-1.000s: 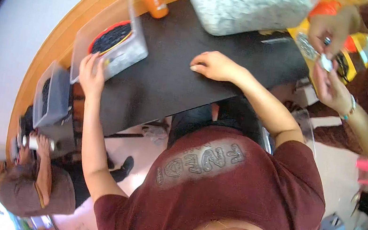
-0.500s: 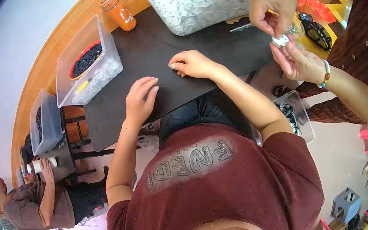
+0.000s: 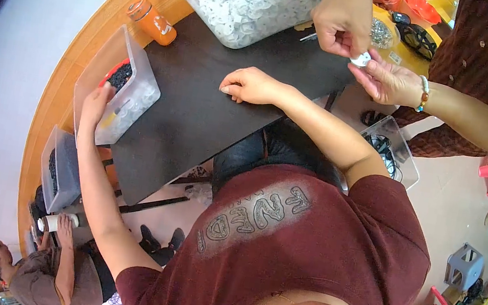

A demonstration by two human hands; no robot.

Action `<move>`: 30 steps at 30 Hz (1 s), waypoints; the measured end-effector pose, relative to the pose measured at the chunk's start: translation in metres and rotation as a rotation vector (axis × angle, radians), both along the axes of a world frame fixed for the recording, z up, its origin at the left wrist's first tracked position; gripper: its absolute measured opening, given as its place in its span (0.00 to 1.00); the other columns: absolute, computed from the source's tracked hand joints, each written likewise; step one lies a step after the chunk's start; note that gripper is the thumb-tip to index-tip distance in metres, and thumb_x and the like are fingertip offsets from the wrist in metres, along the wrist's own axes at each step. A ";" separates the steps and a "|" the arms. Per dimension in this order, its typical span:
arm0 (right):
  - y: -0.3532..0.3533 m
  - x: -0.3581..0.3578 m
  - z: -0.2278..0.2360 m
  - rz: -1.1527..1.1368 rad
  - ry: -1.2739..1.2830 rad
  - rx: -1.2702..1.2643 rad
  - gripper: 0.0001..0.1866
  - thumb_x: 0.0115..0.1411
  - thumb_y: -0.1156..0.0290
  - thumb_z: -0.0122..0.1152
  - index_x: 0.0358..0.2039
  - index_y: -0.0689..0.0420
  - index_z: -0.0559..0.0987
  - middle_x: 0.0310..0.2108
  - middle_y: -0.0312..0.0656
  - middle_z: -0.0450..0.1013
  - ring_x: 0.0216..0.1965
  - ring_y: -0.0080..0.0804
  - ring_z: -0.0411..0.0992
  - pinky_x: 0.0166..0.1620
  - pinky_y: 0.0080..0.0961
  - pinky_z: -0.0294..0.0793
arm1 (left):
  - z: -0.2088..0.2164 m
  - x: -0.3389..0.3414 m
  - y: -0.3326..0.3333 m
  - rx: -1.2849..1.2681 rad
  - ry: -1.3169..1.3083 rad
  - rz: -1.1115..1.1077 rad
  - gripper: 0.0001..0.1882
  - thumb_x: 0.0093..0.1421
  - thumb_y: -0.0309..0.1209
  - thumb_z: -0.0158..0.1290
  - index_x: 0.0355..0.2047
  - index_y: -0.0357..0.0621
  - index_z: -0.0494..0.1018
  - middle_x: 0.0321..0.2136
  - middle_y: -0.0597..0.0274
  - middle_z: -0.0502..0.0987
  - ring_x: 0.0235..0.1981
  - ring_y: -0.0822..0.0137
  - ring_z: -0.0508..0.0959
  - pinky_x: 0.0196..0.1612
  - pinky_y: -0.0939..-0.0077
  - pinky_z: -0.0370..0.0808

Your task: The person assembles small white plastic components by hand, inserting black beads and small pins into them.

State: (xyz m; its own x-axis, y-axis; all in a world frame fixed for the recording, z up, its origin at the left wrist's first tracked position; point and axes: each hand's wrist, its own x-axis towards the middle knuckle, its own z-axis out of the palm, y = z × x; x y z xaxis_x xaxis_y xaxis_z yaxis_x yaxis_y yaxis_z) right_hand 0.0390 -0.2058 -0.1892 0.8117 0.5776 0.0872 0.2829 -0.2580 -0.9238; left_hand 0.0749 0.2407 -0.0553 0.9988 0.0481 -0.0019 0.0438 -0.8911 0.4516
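Note:
My left hand (image 3: 95,106) reaches into a clear plastic box (image 3: 146,97) at the left end of the dark table. Its fingertips are at the red bowl (image 3: 108,74) holding small black pieces (image 3: 120,76), and too little of them shows to tell their grip. Under the bowl lie whitish clear pieces (image 3: 130,111), beside a yellow-handled tool (image 3: 110,117). My right hand (image 3: 251,85) rests on the tabletop with its fingers curled in; anything inside it is hidden.
A large clear bin (image 3: 236,38) of white discs stands at the back, with an orange bottle (image 3: 153,22) to its left. At right, another person's hands (image 3: 387,79) hold a small white piece (image 3: 361,59). A seated person (image 3: 49,275) is at lower left.
My left hand has moved left from above the table into the clear box at the red bowl. My right hand has stayed almost still. The other person's hands have shifted slightly left.

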 end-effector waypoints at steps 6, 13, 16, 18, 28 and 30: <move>-0.006 0.001 -0.003 -0.015 0.002 -0.006 0.14 0.65 0.63 0.57 0.43 0.60 0.80 0.30 0.42 0.79 0.29 0.26 0.78 0.37 0.27 0.77 | -0.011 0.022 0.003 -0.175 0.175 -0.047 0.10 0.61 0.30 0.54 0.37 0.37 0.79 0.32 0.63 0.81 0.36 0.73 0.78 0.43 0.77 0.73; -0.005 0.000 -0.001 0.002 -0.021 -0.022 0.14 0.65 0.63 0.57 0.43 0.59 0.80 0.29 0.41 0.79 0.29 0.27 0.78 0.37 0.27 0.76 | -0.008 0.030 0.014 0.213 -0.013 -0.160 0.07 0.57 0.24 0.56 0.36 0.38 0.79 0.29 0.66 0.80 0.31 0.76 0.77 0.35 0.80 0.73; -0.009 0.001 -0.003 -0.008 -0.019 -0.031 0.14 0.65 0.63 0.57 0.43 0.60 0.80 0.29 0.41 0.79 0.29 0.27 0.78 0.38 0.28 0.76 | -0.005 0.026 -0.007 0.057 0.045 -0.126 0.06 0.60 0.29 0.57 0.32 0.39 0.80 0.24 0.68 0.78 0.28 0.77 0.75 0.33 0.79 0.72; -0.008 0.002 -0.004 -0.007 -0.032 -0.019 0.14 0.65 0.62 0.57 0.42 0.60 0.80 0.29 0.42 0.79 0.29 0.27 0.78 0.38 0.28 0.76 | -0.009 0.028 -0.006 -0.003 0.120 -0.101 0.09 0.61 0.32 0.57 0.31 0.40 0.81 0.22 0.69 0.78 0.27 0.77 0.74 0.33 0.78 0.71; -0.047 -0.027 0.000 -0.131 -0.491 -0.048 0.11 0.62 0.66 0.57 0.38 0.59 0.81 0.37 0.49 0.78 0.43 0.48 0.76 0.47 0.37 0.74 | -0.010 -0.005 -0.040 0.064 -0.408 -0.093 0.18 0.64 0.42 0.55 0.39 0.39 0.81 0.32 0.60 0.83 0.35 0.72 0.80 0.41 0.77 0.74; -0.080 -0.041 0.004 -0.268 -0.490 -0.071 0.10 0.62 0.66 0.59 0.37 0.59 0.81 0.35 0.48 0.78 0.40 0.48 0.76 0.46 0.37 0.75 | -0.008 -0.032 -0.079 -0.017 -0.532 -0.097 0.14 0.63 0.38 0.57 0.42 0.40 0.81 0.37 0.58 0.83 0.40 0.70 0.80 0.46 0.76 0.74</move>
